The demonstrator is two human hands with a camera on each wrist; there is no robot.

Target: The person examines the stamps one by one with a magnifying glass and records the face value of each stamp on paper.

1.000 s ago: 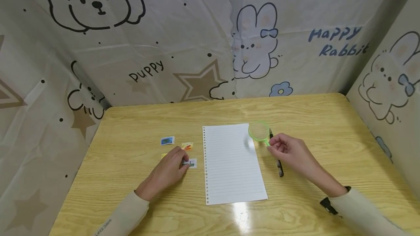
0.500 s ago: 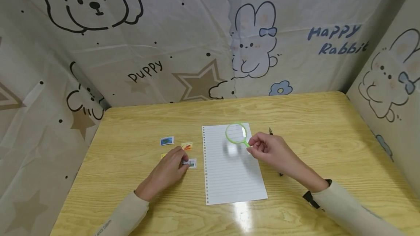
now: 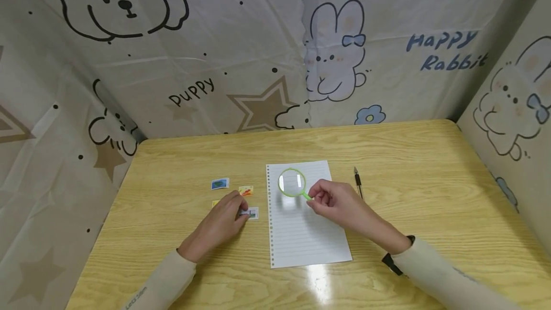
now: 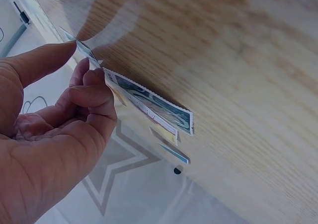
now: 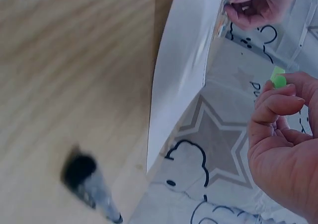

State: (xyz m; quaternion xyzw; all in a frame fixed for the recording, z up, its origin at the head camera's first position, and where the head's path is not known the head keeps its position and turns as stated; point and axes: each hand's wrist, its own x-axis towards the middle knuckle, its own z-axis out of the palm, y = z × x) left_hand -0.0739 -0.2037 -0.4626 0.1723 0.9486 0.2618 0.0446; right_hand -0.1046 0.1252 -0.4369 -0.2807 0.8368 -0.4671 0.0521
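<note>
In the head view my right hand [image 3: 337, 204] pinches the green handle of a round magnifying glass [image 3: 304, 195], its lens over the upper part of a lined, hole-punched sheet of paper [image 3: 310, 238]. The handle's green end [image 5: 279, 80] shows between thumb and finger in the right wrist view. My left hand [image 3: 221, 221] pinches the edge of a pale greenish postage stamp [image 3: 253, 213], left of the paper. The left wrist view shows that stamp [image 4: 82, 46] at thumb and fingertips. Beside it lie a blue stamp [image 3: 220, 183], an orange stamp [image 3: 246, 190] and a yellow stamp [image 3: 214, 203], partly hidden by the hand.
A dark-tipped pen [image 3: 358, 181] lies right of the paper, its lower part behind the right forearm. The wooden table [image 3: 404, 157] meets patterned cloth walls [image 3: 206, 61] at the back and both sides.
My right hand has carried the magnifying glass leftward from beside the pen to over the paper, uncovering part of the pen. The left hand and the stamps stay in place.
</note>
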